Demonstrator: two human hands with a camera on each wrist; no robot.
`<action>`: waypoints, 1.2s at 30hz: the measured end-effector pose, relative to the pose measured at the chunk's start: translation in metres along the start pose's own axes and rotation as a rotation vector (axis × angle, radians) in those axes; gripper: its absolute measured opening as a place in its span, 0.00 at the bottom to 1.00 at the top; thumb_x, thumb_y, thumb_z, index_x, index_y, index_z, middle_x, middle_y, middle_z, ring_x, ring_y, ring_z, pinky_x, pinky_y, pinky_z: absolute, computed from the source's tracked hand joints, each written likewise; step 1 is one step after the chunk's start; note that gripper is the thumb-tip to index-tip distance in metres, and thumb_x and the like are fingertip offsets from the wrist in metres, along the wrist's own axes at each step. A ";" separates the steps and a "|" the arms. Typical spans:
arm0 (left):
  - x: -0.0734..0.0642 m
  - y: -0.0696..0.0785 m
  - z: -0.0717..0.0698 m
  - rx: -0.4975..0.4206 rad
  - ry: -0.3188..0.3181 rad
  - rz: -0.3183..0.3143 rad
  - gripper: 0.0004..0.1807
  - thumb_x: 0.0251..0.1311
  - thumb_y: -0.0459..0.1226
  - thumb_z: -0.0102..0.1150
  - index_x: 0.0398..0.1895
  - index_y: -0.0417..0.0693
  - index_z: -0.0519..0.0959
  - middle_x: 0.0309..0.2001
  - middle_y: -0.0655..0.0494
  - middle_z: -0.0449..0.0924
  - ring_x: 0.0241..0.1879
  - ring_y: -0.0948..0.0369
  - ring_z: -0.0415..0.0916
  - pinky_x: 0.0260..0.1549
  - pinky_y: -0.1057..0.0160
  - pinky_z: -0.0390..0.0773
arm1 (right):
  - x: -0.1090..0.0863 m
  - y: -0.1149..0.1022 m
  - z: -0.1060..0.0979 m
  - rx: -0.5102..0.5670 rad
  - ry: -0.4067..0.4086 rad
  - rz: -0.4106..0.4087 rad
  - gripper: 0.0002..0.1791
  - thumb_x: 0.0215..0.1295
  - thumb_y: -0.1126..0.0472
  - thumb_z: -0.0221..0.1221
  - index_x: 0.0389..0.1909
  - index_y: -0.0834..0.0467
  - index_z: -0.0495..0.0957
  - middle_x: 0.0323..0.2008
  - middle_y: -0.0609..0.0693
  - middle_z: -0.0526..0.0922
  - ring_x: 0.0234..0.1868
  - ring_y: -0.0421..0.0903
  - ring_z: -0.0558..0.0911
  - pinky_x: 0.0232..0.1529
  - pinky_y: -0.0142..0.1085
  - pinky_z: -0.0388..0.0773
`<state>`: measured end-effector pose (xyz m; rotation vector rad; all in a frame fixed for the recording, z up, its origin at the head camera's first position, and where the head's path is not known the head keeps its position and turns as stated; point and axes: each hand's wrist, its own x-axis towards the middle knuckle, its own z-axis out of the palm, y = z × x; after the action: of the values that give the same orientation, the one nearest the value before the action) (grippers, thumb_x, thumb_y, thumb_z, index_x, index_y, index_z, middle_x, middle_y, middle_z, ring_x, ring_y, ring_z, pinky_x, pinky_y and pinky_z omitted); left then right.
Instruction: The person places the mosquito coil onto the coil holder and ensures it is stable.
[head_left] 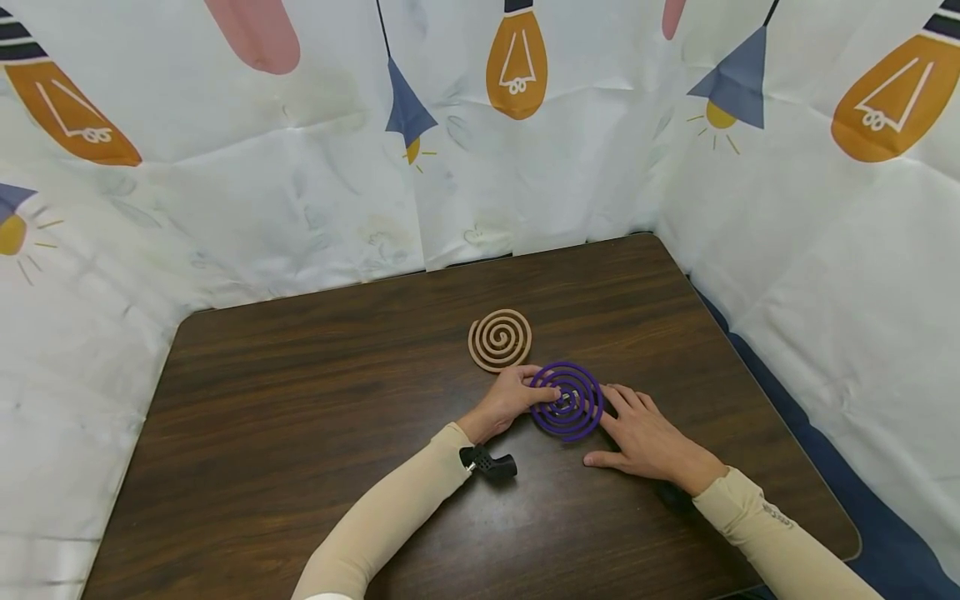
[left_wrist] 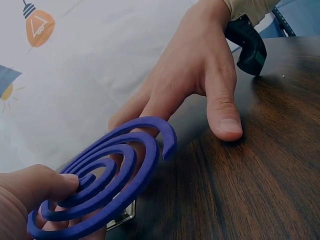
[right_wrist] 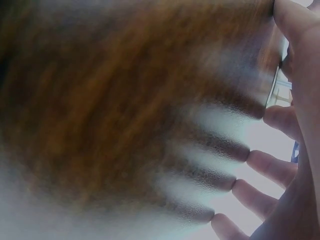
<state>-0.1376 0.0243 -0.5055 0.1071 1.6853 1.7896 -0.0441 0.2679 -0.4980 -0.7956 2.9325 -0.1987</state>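
A purple mosquito coil (left_wrist: 127, 197) is pinched by my left hand (head_left: 504, 406), its thumb pressing near the coil's centre and the other fingers underneath. In the left wrist view the coil is tilted above the tabletop. A small shiny metal piece (left_wrist: 129, 214) shows below it, mostly hidden. My right hand (head_left: 648, 437) rests on the table just right of the coil, fingers spread and fingertips down, thumb apart. Its index finger reaches behind the coil's edge, so contact there is unclear. A tan mosquito coil (head_left: 501, 337) lies flat on the table beyond my left hand.
The dark wood-grain table (head_left: 300, 417) has rounded corners. A white curtain (head_left: 322, 167) printed with lamps and bulbs borders its back and sides. A black wrist camera (head_left: 491, 463) is strapped by my left sleeve. Dark blue material (head_left: 832, 467) lies past the right edge.
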 end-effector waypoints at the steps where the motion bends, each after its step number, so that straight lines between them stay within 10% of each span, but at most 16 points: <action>1: 0.000 0.000 0.000 0.002 -0.002 0.003 0.18 0.62 0.29 0.69 0.54 0.35 0.81 0.37 0.55 0.90 0.32 0.66 0.87 0.33 0.68 0.87 | 0.000 0.000 0.000 0.000 0.001 0.000 0.47 0.65 0.25 0.57 0.77 0.50 0.67 0.73 0.63 0.68 0.73 0.63 0.68 0.65 0.65 0.71; 36: -0.003 0.003 0.001 -0.001 0.024 0.022 0.19 0.61 0.29 0.68 0.55 0.32 0.80 0.33 0.60 0.87 0.30 0.68 0.85 0.29 0.71 0.85 | -0.001 0.000 0.000 0.012 -0.001 0.010 0.46 0.64 0.25 0.58 0.74 0.51 0.71 0.74 0.63 0.68 0.73 0.63 0.68 0.66 0.65 0.70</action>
<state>-0.1358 0.0242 -0.5019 0.1046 1.7067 1.8151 -0.0431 0.2685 -0.4977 -0.7795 2.9305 -0.2144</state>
